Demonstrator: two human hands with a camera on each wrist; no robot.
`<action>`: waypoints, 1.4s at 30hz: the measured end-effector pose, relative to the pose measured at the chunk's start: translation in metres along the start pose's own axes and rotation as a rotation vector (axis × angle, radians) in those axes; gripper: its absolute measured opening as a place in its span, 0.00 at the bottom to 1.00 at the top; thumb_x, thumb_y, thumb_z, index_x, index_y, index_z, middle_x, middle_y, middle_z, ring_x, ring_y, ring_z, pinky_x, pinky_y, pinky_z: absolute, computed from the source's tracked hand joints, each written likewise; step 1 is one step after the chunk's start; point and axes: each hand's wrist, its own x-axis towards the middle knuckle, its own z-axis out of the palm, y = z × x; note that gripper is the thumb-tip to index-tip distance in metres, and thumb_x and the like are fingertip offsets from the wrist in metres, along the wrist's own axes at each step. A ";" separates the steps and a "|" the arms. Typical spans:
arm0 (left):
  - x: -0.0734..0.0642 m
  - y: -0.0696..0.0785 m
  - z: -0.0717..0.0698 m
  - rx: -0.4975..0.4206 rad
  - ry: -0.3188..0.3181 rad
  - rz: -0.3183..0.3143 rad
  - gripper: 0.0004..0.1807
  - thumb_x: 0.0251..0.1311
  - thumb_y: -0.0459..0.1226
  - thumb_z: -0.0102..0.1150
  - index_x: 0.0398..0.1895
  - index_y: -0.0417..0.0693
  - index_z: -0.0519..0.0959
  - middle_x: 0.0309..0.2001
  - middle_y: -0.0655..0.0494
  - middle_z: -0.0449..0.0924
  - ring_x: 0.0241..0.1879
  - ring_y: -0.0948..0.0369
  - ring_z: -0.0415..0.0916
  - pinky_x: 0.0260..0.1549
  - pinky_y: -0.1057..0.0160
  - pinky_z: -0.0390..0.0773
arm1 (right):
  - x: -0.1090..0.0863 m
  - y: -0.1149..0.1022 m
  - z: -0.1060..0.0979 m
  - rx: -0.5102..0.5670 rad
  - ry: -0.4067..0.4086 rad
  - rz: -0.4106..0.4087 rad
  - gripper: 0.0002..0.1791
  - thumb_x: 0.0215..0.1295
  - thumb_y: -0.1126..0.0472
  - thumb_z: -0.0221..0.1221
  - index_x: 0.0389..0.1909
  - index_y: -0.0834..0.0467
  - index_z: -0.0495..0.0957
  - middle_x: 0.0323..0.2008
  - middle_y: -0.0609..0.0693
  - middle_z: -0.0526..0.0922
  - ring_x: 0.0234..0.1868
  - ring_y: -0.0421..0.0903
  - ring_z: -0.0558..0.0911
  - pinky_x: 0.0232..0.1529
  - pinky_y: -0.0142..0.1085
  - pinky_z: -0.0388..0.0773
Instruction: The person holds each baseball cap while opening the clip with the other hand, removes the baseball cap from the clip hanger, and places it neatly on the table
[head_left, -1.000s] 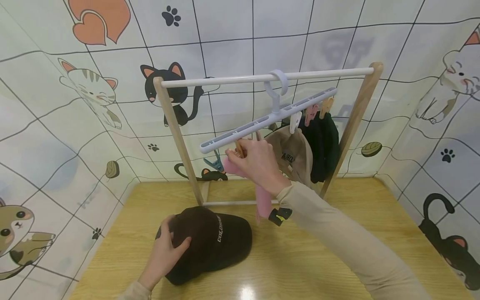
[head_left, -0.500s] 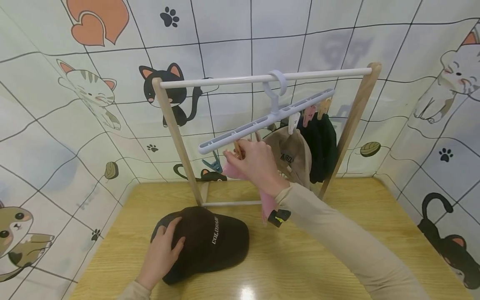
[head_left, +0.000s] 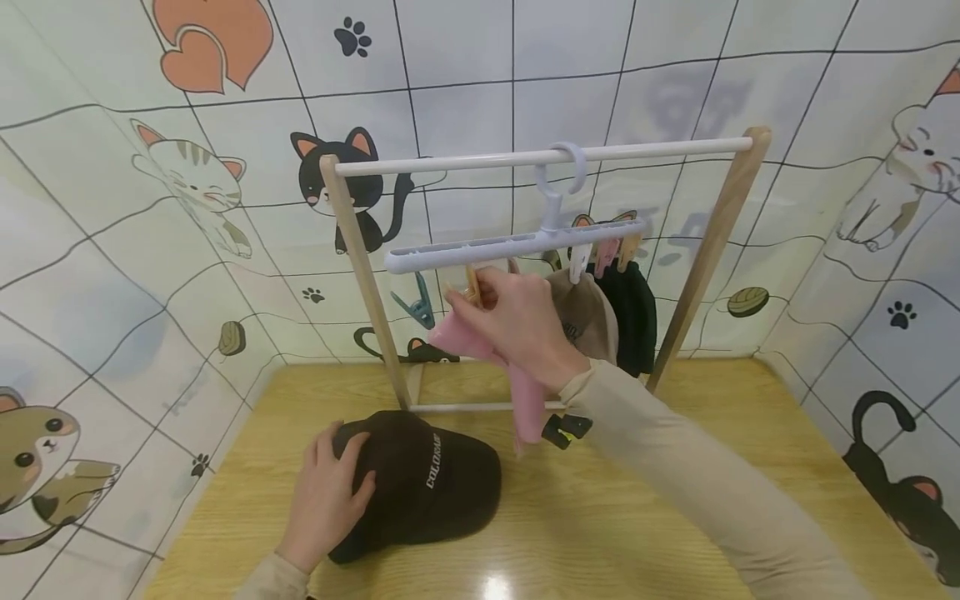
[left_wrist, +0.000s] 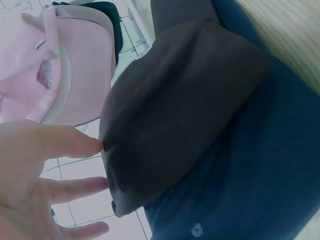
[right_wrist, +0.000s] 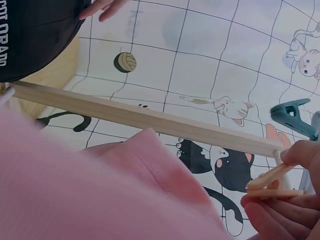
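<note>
My right hand (head_left: 517,321) pinches a pale orange clothespin (right_wrist: 272,193) between thumb and fingers, just under the left half of a light purple hanger (head_left: 480,252). A pink cap (head_left: 461,333) hangs close by, partly hidden behind this hand. In the right wrist view its fabric fills the lower left. On the table lies a dark cap (head_left: 405,475) with pale lettering on its front. My left hand (head_left: 326,492) rests at its left side, fingers spread and fingertips at the fabric. The left wrist view shows thumb and fingers right at the crown's edge.
The hanger hooks over the white bar (head_left: 450,162) of a wooden rack. To the right, a beige cap (head_left: 596,312) and dark headwear (head_left: 633,317) hang below white, pink and orange clips. A teal clip (head_left: 420,308) hangs near the hanger's left end. Cat-patterned sheets surround the wooden table (head_left: 675,500).
The hanger has swung to a more level angle in the head view, its left end rising and right end dropping. My left hand has shifted slightly on the dark cap; my right keeps its pinch.
</note>
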 end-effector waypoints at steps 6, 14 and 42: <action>0.004 0.007 0.000 0.004 0.014 0.004 0.28 0.43 0.33 0.73 0.51 0.38 0.77 0.62 0.29 0.58 0.60 0.32 0.55 0.30 0.35 0.72 | 0.000 -0.003 -0.006 0.025 -0.017 -0.001 0.15 0.62 0.52 0.65 0.30 0.61 0.84 0.26 0.50 0.86 0.27 0.39 0.84 0.30 0.32 0.78; 0.004 0.013 -0.002 -0.019 -0.008 -0.013 0.26 0.44 0.33 0.72 0.50 0.40 0.78 0.64 0.34 0.56 0.62 0.33 0.52 0.34 0.33 0.68 | 0.002 0.000 -0.018 -0.088 0.115 -0.243 0.14 0.57 0.54 0.69 0.33 0.62 0.83 0.25 0.50 0.85 0.25 0.42 0.82 0.24 0.34 0.74; 0.022 0.030 0.009 -0.108 0.036 0.095 0.22 0.46 0.31 0.70 0.48 0.41 0.78 0.64 0.33 0.58 0.62 0.34 0.53 0.39 0.30 0.68 | 0.032 0.046 -0.026 -0.458 -0.240 -0.463 0.36 0.60 0.62 0.60 0.71 0.56 0.62 0.64 0.60 0.70 0.63 0.57 0.70 0.62 0.48 0.63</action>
